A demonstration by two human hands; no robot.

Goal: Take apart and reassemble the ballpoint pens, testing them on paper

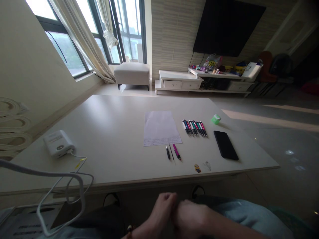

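My left hand (163, 207) and my right hand (190, 215) are together in front of the table's near edge, below the tabletop. Both look closed, with curled fingers; shadow and the hands themselves hide whatever may be inside. Nearest to them on the table lie a black pen grip piece (168, 153), a thin pen refill (171, 152) and a purple pen barrel with a black end (176, 152). Behind these is a sheet of paper (160, 126) with lines of writing along its near edge. To its right, several pens (194, 128) form a row.
On the table's right are a black phone (225, 145) and a small green container (216, 119). A Minion sticker (197, 168) and a pale small item (207, 165) lie near the front edge. A white power adapter (59, 144) with a looping cable (81, 186) occupies the left.
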